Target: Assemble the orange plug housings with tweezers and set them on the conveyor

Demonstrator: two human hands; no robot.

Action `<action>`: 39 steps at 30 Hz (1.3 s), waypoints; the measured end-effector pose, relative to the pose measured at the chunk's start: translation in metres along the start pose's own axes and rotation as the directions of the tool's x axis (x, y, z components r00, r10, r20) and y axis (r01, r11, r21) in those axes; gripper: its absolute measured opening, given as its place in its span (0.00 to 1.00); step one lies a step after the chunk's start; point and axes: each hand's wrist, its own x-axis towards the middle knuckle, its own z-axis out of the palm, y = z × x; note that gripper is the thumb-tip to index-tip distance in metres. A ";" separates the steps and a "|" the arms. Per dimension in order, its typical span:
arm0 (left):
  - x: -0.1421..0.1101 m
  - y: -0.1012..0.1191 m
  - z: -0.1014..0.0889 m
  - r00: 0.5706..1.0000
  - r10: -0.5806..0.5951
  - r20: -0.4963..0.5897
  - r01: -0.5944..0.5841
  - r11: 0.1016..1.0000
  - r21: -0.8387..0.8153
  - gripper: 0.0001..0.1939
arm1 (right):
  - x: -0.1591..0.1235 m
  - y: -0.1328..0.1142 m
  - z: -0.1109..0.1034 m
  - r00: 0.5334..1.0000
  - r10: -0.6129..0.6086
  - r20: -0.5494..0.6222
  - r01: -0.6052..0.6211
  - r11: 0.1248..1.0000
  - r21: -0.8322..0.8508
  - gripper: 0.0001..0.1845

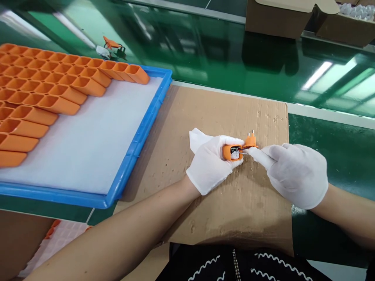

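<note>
My left hand (209,164), in a white glove, is closed around an orange plastic charger housing (225,152). Its open end faces right and shows a circuit board (235,152) with white parts inside. Beside that opening is an orange two-pin plug piece (250,139), its metal pins pointing away from me; dark wires seem to run between the two. My right hand (295,171), also gloved, grips a thin metal tool (243,153) whose tip reaches to the opening. The fingers hide its handle, so its exact kind cannot be made out.
Under my hands lies a cardboard sheet (205,218) on the green table (336,156). At left, a blue tray (140,146) holds rows of orange housings (58,93). Behind it lie an orange piece and a white piece (103,52). Cardboard boxes (278,19) stand at the back right.
</note>
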 end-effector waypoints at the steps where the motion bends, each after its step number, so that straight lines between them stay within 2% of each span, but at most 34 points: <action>1: 0.000 0.000 0.000 1.000 -0.001 0.007 0.001 1.000 -0.002 0.17 | -0.002 0.000 0.000 0.999 -0.021 -0.049 0.020 0.999 -0.032 0.30; 3: -0.001 -0.001 0.000 1.000 -0.010 -0.001 0.010 1.000 -0.006 0.18 | -0.006 0.001 0.000 0.984 -0.137 -0.111 0.125 0.986 -0.109 0.22; 5: -0.001 -0.001 0.000 1.000 -0.021 -0.007 0.020 0.999 -0.025 0.20 | -0.009 0.003 -0.001 0.965 -0.256 -0.061 0.247 0.961 -0.121 0.12; 7: -0.001 0.000 -0.001 1.000 -0.011 0.016 0.011 0.999 -0.046 0.20 | -0.010 0.004 -0.002 0.950 -0.312 0.006 0.311 0.944 -0.114 0.16; 9: 0.000 0.001 -0.001 0.999 0.003 0.051 -0.002 1.000 -0.028 0.20 | -0.008 0.004 -0.002 0.968 -0.245 -0.050 0.237 0.963 -0.129 0.13; 11: 0.000 0.003 -0.002 0.999 0.011 0.046 -0.012 1.000 0.017 0.18 | -0.007 0.003 -0.001 0.973 -0.175 -0.149 0.153 0.976 -0.153 0.22; 13: 0.000 0.003 -0.002 1.000 0.019 0.021 -0.020 0.999 0.042 0.17 | -0.008 0.002 0.000 0.971 -0.166 -0.171 0.138 0.976 -0.167 0.22; 16: -0.001 0.002 -0.001 0.999 0.031 0.028 -0.032 0.999 0.037 0.18 | -0.011 0.003 0.000 0.971 -0.227 -0.068 0.216 0.966 -0.140 0.13; 21: -0.001 -0.001 -0.001 0.998 0.011 0.054 -0.011 1.000 0.014 0.20 | -0.015 0.004 -0.004 0.962 -0.241 0.126 0.247 0.968 -0.033 0.13; 23: -0.001 -0.001 -0.001 0.998 0.014 0.056 -0.014 1.000 0.002 0.20 | -0.014 0.004 -0.006 0.962 -0.245 0.119 0.251 0.967 -0.040 0.14; 26: -0.001 0.000 -0.002 0.999 0.023 0.049 -0.024 0.999 0.021 0.19 | -0.013 0.002 -0.006 0.966 -0.250 -0.060 0.244 0.966 -0.090 0.14; 27: -0.001 0.001 -0.002 0.999 0.023 0.046 -0.024 1.000 0.018 0.19 | -0.013 0.002 -0.005 0.966 -0.246 -0.082 0.238 0.966 -0.097 0.15; 28: -0.001 0.001 -0.002 0.999 0.021 0.047 -0.022 1.000 0.008 0.20 | -0.013 0.001 -0.005 0.966 -0.249 -0.076 0.241 0.966 -0.094 0.15; 31: -0.002 0.002 -0.002 0.998 0.005 0.064 -0.005 1.000 -0.014 0.21 | -0.013 0.000 -0.003 0.965 -0.257 0.053 0.260 0.963 -0.064 0.17; 35: -0.002 0.003 0.000 0.999 0.006 0.051 -0.004 0.999 -0.039 0.22 | -0.011 0.000 -0.005 0.935 -0.282 0.217 0.300 0.952 -0.059 0.18; 39: -0.002 0.004 -0.001 0.997 -0.001 0.073 0.002 1.000 -0.018 0.21 | -0.010 0.000 -0.005 0.959 -0.234 0.162 0.251 0.964 -0.088 0.17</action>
